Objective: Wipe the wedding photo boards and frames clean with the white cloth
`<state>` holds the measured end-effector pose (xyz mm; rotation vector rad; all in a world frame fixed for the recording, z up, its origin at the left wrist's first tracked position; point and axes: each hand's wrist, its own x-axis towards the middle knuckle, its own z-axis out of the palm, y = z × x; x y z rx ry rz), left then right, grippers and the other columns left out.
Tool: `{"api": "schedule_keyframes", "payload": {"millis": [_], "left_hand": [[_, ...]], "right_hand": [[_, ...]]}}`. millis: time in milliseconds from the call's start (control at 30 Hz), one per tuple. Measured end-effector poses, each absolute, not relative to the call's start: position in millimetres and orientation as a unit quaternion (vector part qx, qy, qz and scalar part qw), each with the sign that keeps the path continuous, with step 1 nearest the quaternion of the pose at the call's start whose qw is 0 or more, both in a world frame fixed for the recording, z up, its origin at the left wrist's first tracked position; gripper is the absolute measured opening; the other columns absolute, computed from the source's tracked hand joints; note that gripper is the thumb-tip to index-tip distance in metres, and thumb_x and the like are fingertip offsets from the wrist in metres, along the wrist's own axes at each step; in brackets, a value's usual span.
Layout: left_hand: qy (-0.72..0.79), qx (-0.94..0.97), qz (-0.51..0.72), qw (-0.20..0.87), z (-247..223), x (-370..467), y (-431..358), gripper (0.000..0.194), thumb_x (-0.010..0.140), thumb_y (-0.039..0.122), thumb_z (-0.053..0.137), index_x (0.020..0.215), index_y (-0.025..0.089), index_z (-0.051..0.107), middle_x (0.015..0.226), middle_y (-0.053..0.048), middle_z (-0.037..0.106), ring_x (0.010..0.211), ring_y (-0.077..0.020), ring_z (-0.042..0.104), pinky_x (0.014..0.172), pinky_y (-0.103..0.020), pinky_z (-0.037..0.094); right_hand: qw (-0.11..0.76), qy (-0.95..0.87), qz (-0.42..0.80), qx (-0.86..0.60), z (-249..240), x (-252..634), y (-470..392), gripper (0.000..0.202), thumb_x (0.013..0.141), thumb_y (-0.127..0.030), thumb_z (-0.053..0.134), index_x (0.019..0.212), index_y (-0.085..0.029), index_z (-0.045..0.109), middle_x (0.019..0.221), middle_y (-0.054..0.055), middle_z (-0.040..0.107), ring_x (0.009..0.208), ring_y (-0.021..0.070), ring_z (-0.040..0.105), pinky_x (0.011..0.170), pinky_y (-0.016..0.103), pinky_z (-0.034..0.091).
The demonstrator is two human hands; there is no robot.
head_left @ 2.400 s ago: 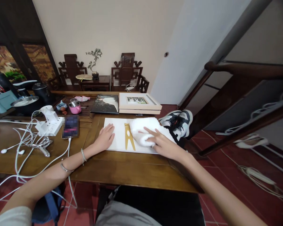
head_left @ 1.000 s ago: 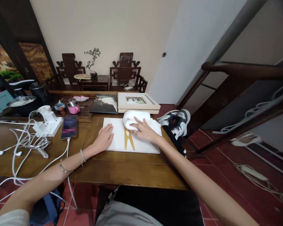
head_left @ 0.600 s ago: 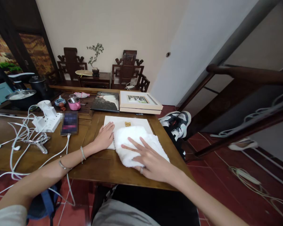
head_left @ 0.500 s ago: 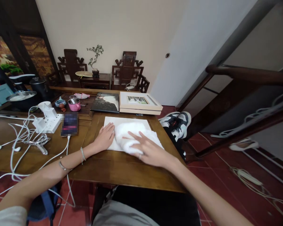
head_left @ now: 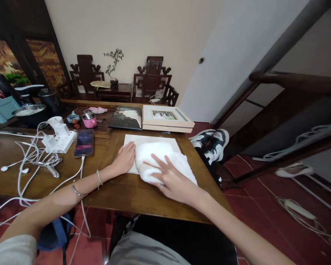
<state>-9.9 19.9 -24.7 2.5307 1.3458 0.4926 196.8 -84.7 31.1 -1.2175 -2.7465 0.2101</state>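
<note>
A white fluffy cloth (head_left: pixel 150 156) lies spread over a flat pale board (head_left: pixel 130 139) on the wooden table. On top of the cloth rests my right hand (head_left: pixel 169 178), its fingers spread and pressing down flat. The thumb side is partly hidden. My left hand (head_left: pixel 124 158) lies flat with fingers stretched out on the board's left side, close by the cloth's edge. Much of the board is covered by the cloth.
Behind the board are a dark picture panel (head_left: pixel 126 117) and stacked light wooden frames (head_left: pixel 168 127). To the left lie a phone (head_left: pixel 84 143) on a cable, a white power strip (head_left: pixel 61 141), tangled earphones and a pink cup (head_left: pixel 89 120). Someone's sneakers (head_left: pixel 216 143) show past the right edge.
My right hand has flattened, with fingers spread wider, and the cloth beneath it lies smoother and less bunched. My left hand stays on the board. The whole view has shifted slightly.
</note>
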Motion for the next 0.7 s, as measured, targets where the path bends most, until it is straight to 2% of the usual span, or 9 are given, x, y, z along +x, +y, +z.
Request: {"api": "schedule_keyframes", "payload": {"millis": [100, 167, 267, 400, 567, 700], "left_hand": [[0.458, 0.867, 0.161, 0.115, -23, -9, 20, 0.049, 0.094, 0.021, 0.022, 0.14, 0.011, 0.037, 0.153, -0.015, 0.031, 0.144, -0.0224, 0.023, 0.116, -0.047, 0.02], [0.458, 0.867, 0.158, 0.116, -23, -9, 19, 0.05, 0.094, 0.021, 0.022, 0.14, 0.01, 0.037, 0.153, -0.015, 0.031, 0.144, -0.0227, 0.023, 0.116, -0.048, 0.02], [0.461, 0.865, 0.155, 0.119, -22, -8, 18, 0.05, 0.095, 0.024, 0.023, 0.141, 0.01, 0.036, 0.153, -0.015, 0.03, 0.144, -0.0228, 0.023, 0.116, -0.048, 0.02], [0.467, 0.858, 0.16, 0.141, -21, -8, 18, 0.05, 0.095, 0.025, 0.026, 0.142, 0.01, 0.036, 0.154, -0.013, 0.029, 0.144, -0.0218, 0.022, 0.118, -0.046, 0.017], [0.5, 0.796, 0.262, 0.219, -16, -7, 21, 0.049, 0.097, 0.029, 0.025, 0.14, 0.012, 0.04, 0.15, -0.01, 0.038, 0.14, -0.0195, 0.033, 0.117, -0.04, 0.023], [0.498, 0.744, 0.361, 0.26, -9, -6, 19, 0.051, 0.099, 0.035, 0.022, 0.137, 0.009, 0.044, 0.145, -0.01, 0.046, 0.135, -0.0182, 0.042, 0.115, -0.032, 0.029]], "right_hand": [[0.053, -0.92, 0.089, -0.379, 35, 206, -102, 0.035, 0.08, -0.009, 0.049, 0.106, -0.02, 0.068, 0.15, 0.006, 0.039, 0.144, 0.0337, 0.012, 0.111, 0.066, 0.017], [0.063, -0.918, 0.098, -0.378, 35, 212, -93, 0.035, 0.081, -0.01, 0.049, 0.109, -0.02, 0.067, 0.148, 0.008, 0.042, 0.144, 0.032, 0.016, 0.111, 0.064, 0.019], [0.081, -0.901, 0.088, -0.417, 30, 217, -57, 0.032, 0.089, -0.022, 0.048, 0.115, -0.019, 0.065, 0.147, 0.013, 0.043, 0.142, 0.031, 0.023, 0.112, 0.061, 0.02], [0.085, -0.868, 0.049, -0.486, 23, 207, -2, 0.04, 0.095, -0.035, 0.042, 0.124, -0.017, 0.061, 0.146, 0.015, 0.044, 0.142, 0.0333, 0.021, 0.11, 0.064, 0.019], [0.061, -0.867, 0.011, -0.494, 23, 174, -2, 0.037, 0.091, -0.024, 0.043, 0.123, -0.017, 0.063, 0.149, 0.009, 0.039, 0.142, 0.0414, 0.017, 0.104, 0.074, 0.019], [0.075, -0.9, 0.064, -0.424, 33, 159, -55, 0.035, 0.086, -0.018, 0.046, 0.115, -0.017, 0.067, 0.146, 0.009, 0.045, 0.143, 0.0386, 0.015, 0.109, 0.071, 0.014]]}}
